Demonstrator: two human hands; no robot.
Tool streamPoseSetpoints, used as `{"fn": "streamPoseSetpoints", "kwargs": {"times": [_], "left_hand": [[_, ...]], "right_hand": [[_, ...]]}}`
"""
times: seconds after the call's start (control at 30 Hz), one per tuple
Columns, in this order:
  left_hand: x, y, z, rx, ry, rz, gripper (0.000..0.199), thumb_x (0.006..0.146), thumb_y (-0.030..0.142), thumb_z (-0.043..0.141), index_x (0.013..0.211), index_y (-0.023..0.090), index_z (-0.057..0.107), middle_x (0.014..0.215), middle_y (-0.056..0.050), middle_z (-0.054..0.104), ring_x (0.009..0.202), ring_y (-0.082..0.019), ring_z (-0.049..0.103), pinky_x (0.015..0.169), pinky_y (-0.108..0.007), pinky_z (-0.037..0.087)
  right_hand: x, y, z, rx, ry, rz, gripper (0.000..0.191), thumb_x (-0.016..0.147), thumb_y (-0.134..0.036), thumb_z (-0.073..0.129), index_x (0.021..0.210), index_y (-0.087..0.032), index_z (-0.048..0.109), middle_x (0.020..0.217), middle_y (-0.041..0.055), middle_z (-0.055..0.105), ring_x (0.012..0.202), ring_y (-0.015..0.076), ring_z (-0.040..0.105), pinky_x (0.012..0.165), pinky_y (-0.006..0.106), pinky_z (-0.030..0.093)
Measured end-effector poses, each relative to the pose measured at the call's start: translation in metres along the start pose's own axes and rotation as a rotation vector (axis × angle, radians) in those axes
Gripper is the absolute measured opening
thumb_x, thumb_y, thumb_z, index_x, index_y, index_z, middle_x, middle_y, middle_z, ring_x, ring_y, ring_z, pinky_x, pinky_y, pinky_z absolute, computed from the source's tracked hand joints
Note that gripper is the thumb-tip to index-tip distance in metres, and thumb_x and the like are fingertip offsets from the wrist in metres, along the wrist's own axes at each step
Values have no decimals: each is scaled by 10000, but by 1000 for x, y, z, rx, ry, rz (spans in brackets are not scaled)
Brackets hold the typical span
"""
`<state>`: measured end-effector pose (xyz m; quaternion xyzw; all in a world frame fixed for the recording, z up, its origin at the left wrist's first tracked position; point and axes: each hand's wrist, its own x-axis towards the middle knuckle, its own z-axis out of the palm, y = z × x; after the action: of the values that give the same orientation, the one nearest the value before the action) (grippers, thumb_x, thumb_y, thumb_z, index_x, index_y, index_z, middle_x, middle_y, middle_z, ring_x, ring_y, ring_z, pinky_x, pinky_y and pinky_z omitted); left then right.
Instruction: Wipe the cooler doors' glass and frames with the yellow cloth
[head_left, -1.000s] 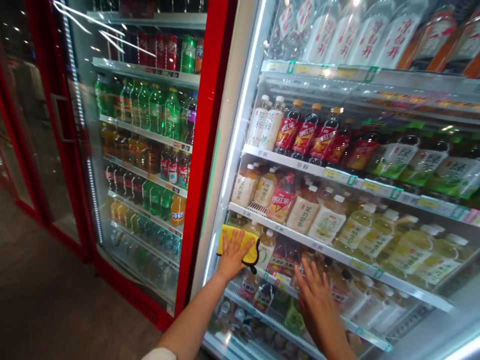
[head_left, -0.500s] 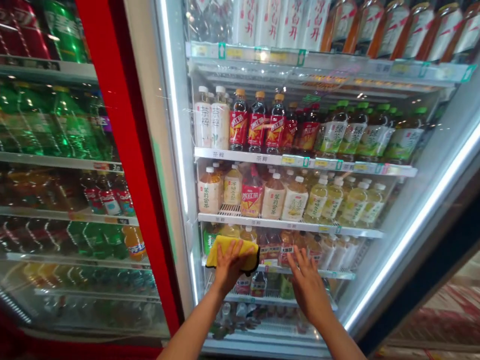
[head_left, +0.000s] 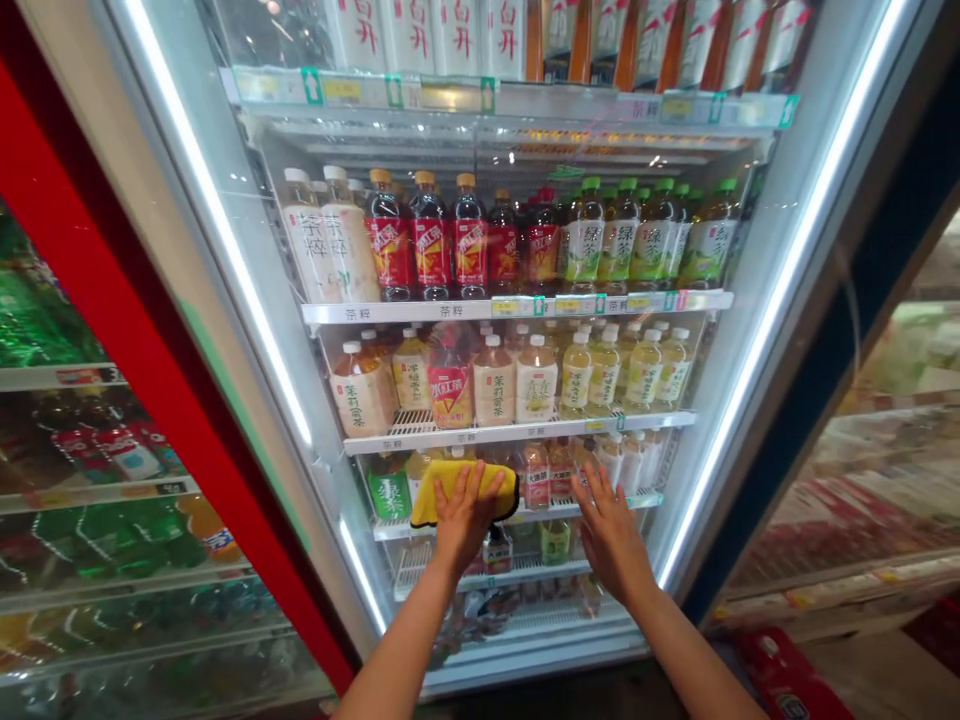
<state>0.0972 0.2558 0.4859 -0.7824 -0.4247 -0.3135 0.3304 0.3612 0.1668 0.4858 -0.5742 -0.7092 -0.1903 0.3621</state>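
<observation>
A yellow cloth (head_left: 424, 497) edged in black has shifted right across the glass door (head_left: 420, 140) of a lit drinks cooler (head_left: 517, 312) since half a second earlier, the view swinging right too, so that more of a green-labelled tea bottle (head_left: 390, 490) shows just left of the cloth. A person's left hand (head_left: 463, 520) lies over the cloth, its grip spread, fingers fanned upward against the door. To the right of the cloth is the right hand (head_left: 611, 530), its grip likewise spread; whether the fingertips touch the glass cannot be told. Between cloth and right hand stand pink-labelled bottles (head_left: 536, 478). Above the cloth, white-capped tea bottles (head_left: 493, 380) line one shelf; higher still, red-labelled iced tea bottles (head_left: 430, 245) stand beside green-capped bottles (head_left: 585, 235). Well left of the cloth slants the red frame (head_left: 112, 310) of a neighbouring cooler; well to its right, stocked shelves (head_left: 795, 597) blur.
</observation>
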Motion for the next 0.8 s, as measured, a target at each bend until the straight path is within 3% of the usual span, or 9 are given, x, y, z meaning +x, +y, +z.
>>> {"fn": "streamPoseSetpoints", "kwargs": {"times": [0.07, 0.17, 0.23, 0.3, 0.4, 0.53, 0.67, 0.73, 0.8], "left_hand": [[9, 25, 8, 13, 6, -6, 523, 959, 336, 595, 1477, 319, 527, 1533, -126, 518, 1457, -378, 417, 1217, -759, 40], [9, 44, 16, -7, 3, 190, 520, 976, 358, 559, 1493, 339, 500, 1559, -51, 505, 1546, -290, 280, 1260, -643, -69], [5, 38, 14, -28, 3, 301, 479, 988, 315, 529, 1459, 398, 525, 1529, 39, 543, 1565, -187, 229, 1285, -512, -102], [6, 22, 7, -31, 9, 293, 475, 992, 296, 527, 1447, 433, 527, 1498, 73, 573, 1567, -127, 199, 1289, -442, -102], [26, 10, -4, -18, 32, 184, 527, 982, 371, 570, 1499, 392, 474, 1543, -19, 527, 1583, -199, 164, 1251, -548, -155], [56, 41, -1, -19, -31, -20, 626, 918, 512, 646, 1506, 390, 470, 1603, -83, 433, 1562, -312, 230, 1201, -635, -186], [35, 68, 13, -113, -125, 218, 504, 958, 389, 604, 1455, 424, 528, 1514, -2, 559, 1468, -247, 437, 1269, -534, -81], [17, 63, 16, -117, -129, 272, 457, 980, 288, 541, 1421, 401, 575, 1457, 24, 612, 1433, -217, 485, 1293, -478, 15], [9, 54, 14, -108, -117, 254, 446, 992, 309, 526, 1427, 396, 570, 1436, 10, 630, 1437, -216, 480, 1287, -491, -18]], "right_hand": [[3, 4, 1, 19, 3, -1, 890, 917, -1, 409, 1645, -318, 6, 1724, 90, 83, 1575, 346, 129, 1159, 641, 397], [3, 5, 6, 4, -44, -65, 892, 915, 1, 411, 1647, -296, -1, 1723, 113, 68, 1576, 358, 126, 1163, 623, 395], [-2, 9, 8, -28, -89, -122, 894, 909, 16, 405, 1649, -286, 5, 1719, 127, 91, 1572, 359, 158, 1176, 619, 377], [-8, 18, 6, -53, -109, -126, 895, 902, 27, 398, 1649, -284, 15, 1715, 129, 119, 1566, 359, 189, 1173, 626, 376], [-13, 33, -1, -52, -107, -61, 883, 903, 15, 406, 1650, -279, 39, 1717, 113, 137, 1569, 356, 180, 1160, 613, 403], [-7, 42, -10, -21, -100, -20, 854, 912, -11, 431, 1651, -256, 82, 1721, 114, 127, 1575, 338, 166, 1187, 583, 390], [-5, 52, -7, -36, -120, -52, 838, 897, 14, 433, 1643, -258, 167, 1711, 107, 181, 1576, 328, 167, 1202, 566, 375], [-9, 63, -4, -58, -132, -72, 829, 892, 37, 416, 1635, -269, 208, 1703, 96, 214, 1579, 324, 150, 1197, 573, 376], [-12, 77, -4, -75, -148, -100, 814, 893, 50, 398, 1626, -269, 242, 1696, 87, 239, 1581, 316, 134, 1199, 579, 369]]}}
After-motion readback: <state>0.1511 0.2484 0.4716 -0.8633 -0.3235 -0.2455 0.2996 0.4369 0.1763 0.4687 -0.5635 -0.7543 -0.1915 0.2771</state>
